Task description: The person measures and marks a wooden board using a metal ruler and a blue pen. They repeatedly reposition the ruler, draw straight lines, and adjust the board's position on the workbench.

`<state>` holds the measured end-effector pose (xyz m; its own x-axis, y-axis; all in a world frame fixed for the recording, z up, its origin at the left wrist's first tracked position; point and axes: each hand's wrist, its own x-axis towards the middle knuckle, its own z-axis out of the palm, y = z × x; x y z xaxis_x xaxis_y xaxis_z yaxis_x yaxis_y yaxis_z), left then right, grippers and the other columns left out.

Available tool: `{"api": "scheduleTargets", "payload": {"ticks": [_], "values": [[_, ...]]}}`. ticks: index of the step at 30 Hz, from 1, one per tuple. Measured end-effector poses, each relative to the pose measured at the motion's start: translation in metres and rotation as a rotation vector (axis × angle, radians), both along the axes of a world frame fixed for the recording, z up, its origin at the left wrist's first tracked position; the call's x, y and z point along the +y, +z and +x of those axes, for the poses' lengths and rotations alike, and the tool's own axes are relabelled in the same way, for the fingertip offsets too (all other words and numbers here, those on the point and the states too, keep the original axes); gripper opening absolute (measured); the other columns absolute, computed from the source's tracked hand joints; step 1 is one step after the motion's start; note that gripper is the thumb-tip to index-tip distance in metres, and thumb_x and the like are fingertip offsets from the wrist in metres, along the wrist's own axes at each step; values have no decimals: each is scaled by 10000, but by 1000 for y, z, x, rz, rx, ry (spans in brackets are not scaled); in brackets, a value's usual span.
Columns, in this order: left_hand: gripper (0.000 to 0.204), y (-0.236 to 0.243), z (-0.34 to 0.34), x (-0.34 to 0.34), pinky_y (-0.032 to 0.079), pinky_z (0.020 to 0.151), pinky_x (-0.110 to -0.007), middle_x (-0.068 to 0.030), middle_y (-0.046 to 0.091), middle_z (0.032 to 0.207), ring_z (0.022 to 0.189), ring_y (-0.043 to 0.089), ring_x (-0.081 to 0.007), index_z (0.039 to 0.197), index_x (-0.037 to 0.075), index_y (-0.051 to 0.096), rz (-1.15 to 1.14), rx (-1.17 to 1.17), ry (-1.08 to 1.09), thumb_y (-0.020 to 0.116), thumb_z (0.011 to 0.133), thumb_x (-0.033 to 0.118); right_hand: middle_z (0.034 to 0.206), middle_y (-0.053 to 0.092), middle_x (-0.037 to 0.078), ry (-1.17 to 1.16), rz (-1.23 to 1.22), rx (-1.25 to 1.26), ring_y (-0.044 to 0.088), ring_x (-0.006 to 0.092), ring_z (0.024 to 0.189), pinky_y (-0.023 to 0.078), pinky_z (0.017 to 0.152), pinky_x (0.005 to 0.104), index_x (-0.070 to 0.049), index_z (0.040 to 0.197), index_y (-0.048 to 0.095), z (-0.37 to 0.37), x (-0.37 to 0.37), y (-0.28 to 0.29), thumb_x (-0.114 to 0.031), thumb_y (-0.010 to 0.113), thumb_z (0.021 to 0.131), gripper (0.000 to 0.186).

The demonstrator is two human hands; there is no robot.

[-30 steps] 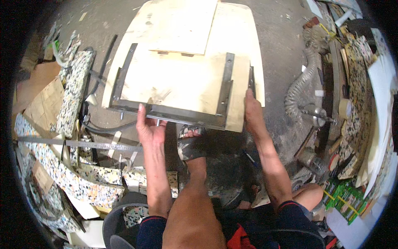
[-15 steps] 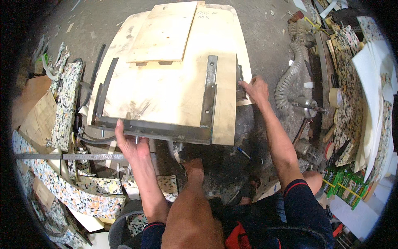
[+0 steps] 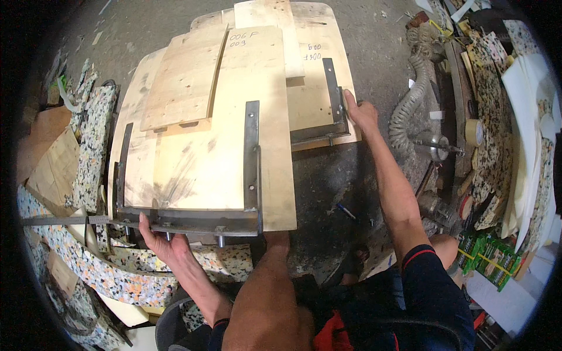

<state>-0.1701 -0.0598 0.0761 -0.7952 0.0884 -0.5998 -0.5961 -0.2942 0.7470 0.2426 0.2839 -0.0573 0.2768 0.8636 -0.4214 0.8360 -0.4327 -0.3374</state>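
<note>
In front of me are two plywood panels, each with a smaller board and dark steel angle strips fixed on it. The nearer panel [image 3: 187,175] carries a smaller board [image 3: 184,82] and a steel frame [image 3: 193,222] along its near edge, with bolts poking out below. My left hand [image 3: 167,248] grips that frame, thumb on top and fingers underneath. Partly covered by it, the second panel [image 3: 325,35] lies behind to the right. My right hand [image 3: 363,117] is closed on its right edge beside a steel strip [image 3: 332,82]; the fingertips underneath are hidden.
Speckled foam offcuts [image 3: 140,278] and a metal ruler [image 3: 58,221] lie at left. A blue pen [image 3: 345,210] is on the floor. At right are a ribbed hose [image 3: 404,111], a tape roll [image 3: 474,133], green packets [image 3: 492,261] and white sheets [image 3: 524,128].
The nearer panel has moved left and toward me in my left hand, uncovering more of the second panel. My right hand has stayed nearly in place at the second panel's edge.
</note>
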Motion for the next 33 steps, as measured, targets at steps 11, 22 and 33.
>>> {"api": "scheduleTargets", "payload": {"ticks": [11,22,33], "values": [[514,1,0,-28,492,987,-434,-61,658,1225,1131,587,-247,1245,82,650,-55,-41,37,814,817,315,979,706,310,1,-126,248,732,337,842,555,660,439,213,1046,671,0,-16,4,-723,806,673,1017],[408,6,2,-28,569,871,-413,-59,690,1141,1027,647,-230,1187,86,665,63,-90,63,793,826,227,1035,728,179,-82,-120,684,701,225,905,553,809,355,89,1142,678,1,-20,22,-257,871,767,546],[427,-1,4,-38,541,895,-417,-55,686,1126,1011,638,-231,1178,88,665,111,-87,90,807,812,256,871,692,103,332,189,306,632,188,715,509,638,361,78,1008,701,27,116,209,-329,801,786,474]]}}
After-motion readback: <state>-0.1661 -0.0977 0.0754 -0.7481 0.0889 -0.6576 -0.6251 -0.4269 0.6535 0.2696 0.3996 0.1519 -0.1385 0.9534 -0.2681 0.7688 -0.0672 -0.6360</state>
